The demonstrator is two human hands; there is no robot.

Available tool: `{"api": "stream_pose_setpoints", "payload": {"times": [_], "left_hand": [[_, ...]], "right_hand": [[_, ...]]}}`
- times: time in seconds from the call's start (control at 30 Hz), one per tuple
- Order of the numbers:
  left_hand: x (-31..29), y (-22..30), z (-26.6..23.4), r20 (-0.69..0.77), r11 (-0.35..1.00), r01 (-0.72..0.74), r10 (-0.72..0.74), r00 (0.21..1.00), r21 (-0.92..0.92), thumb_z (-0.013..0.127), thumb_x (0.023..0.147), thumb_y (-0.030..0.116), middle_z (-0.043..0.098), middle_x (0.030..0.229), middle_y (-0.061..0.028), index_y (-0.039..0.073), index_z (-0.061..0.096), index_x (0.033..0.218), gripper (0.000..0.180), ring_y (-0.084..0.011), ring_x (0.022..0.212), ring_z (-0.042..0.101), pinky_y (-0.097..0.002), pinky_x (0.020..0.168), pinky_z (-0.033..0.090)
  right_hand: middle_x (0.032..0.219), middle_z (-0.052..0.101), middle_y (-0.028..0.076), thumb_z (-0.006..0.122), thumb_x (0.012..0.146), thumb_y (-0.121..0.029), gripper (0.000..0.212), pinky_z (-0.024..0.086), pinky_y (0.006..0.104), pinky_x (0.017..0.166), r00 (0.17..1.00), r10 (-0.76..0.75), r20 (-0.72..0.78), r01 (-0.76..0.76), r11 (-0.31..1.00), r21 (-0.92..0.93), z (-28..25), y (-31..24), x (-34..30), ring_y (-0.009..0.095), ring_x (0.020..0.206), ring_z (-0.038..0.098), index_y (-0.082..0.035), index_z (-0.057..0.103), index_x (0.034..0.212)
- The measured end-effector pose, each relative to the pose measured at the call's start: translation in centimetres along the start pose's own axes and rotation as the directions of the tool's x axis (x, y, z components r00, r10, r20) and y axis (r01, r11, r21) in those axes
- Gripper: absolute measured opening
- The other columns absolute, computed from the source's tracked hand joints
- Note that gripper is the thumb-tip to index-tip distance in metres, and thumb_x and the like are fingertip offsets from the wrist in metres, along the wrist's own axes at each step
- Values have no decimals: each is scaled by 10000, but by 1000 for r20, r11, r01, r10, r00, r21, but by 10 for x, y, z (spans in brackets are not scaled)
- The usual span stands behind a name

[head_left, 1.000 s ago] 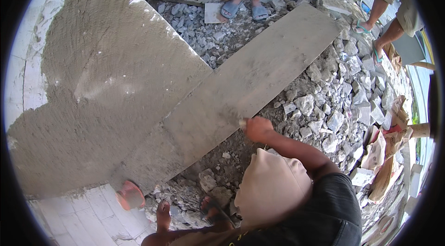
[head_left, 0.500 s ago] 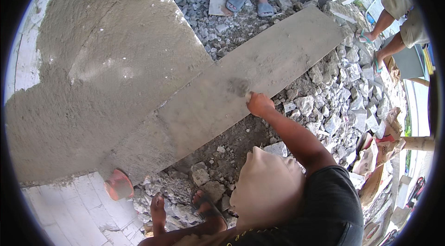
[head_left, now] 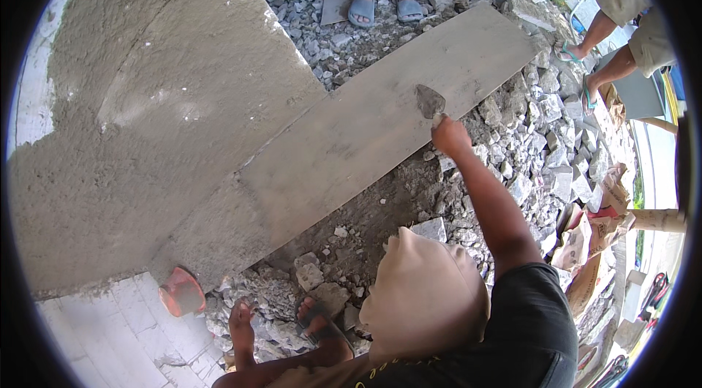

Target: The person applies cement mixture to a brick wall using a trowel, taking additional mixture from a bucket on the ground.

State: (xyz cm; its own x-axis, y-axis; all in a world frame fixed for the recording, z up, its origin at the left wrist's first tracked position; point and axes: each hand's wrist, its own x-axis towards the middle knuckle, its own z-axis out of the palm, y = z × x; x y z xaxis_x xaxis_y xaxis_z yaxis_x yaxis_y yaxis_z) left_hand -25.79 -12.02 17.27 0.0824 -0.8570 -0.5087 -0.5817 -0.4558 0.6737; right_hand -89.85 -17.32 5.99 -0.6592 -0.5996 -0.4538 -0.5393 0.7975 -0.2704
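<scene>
My right hand [head_left: 452,137] is closed round the handle of a pointed trowel [head_left: 430,100], reaching out over the near edge of a long strip of smoothed grey mortar [head_left: 344,147]. The blade, smeared with mortar, lies over or on the right half of that strip; contact is hard to tell. To the left, the strip meets a broader, rougher mortar surface [head_left: 168,103] along a visible seam. My left hand is out of view. Beige cloth [head_left: 428,296] and my dark sleeve [head_left: 537,315] fill the lower middle.
A reddish plastic container [head_left: 183,293] leans by white blocks [head_left: 102,329] at lower left. Broken rubble [head_left: 556,139] lies along the strip's right side. One person in grey-blue slides [head_left: 362,10] stands beyond; another in teal flip-flops [head_left: 587,95] stands at right. Torn paper bags [head_left: 585,256] lie nearby.
My right hand and the trowel have moved right and farther along the mortar strip. The blade, blurred before, now shows clearly. The person in slides stays in place.
</scene>
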Motion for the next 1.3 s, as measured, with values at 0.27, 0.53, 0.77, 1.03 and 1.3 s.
{"api": "stream_pose_setpoints", "payload": {"times": [0.27,0.53,0.77,1.03,1.3], "left_hand": [[9,-3,6,37,999,-3,1,999,54,508,966,386,590,1082,-97,-35,539,1206,485,-204,998,598,-325,855,470],[-2,11,6,46,1000,-17,17,999,-17,495,974,366,579,1190,-152,-52,466,1297,530,-238,1048,600,-348,884,477],[-24,8,-7,-16,999,39,-39,999,18,496,977,359,585,1173,-153,-65,492,1269,516,-224,1022,613,-336,854,491],[-55,-21,-15,-109,994,81,-89,990,-71,465,987,378,594,1158,-150,-29,528,1249,488,-224,978,625,-339,824,500],[-78,-15,-20,-132,995,90,-95,987,-50,473,982,383,581,1212,-148,-28,521,1258,498,-234,991,634,-341,830,504]], "right_hand": [[1157,610,222,525,881,-348,452,473,460,935,992,125,2,-125,991,47,20,-2,-5,372,1102,580,-103,523,1260],[1172,603,212,479,903,-368,447,473,451,939,994,-50,94,51,999,-5,-15,-19,2,366,1107,579,-89,534,1249],[1172,604,209,451,906,-319,398,475,444,941,930,-256,265,274,961,-32,49,-101,-49,369,1106,581,-76,562,1201],[1179,612,198,426,893,-232,375,465,457,941,973,-182,139,178,983,40,61,-165,41,365,1133,571,-40,606,1159],[1295,530,216,389,900,-211,446,450,459,963,796,-406,449,470,882,-36,117,-230,-50,361,1177,541,-2,496,1280]]}}
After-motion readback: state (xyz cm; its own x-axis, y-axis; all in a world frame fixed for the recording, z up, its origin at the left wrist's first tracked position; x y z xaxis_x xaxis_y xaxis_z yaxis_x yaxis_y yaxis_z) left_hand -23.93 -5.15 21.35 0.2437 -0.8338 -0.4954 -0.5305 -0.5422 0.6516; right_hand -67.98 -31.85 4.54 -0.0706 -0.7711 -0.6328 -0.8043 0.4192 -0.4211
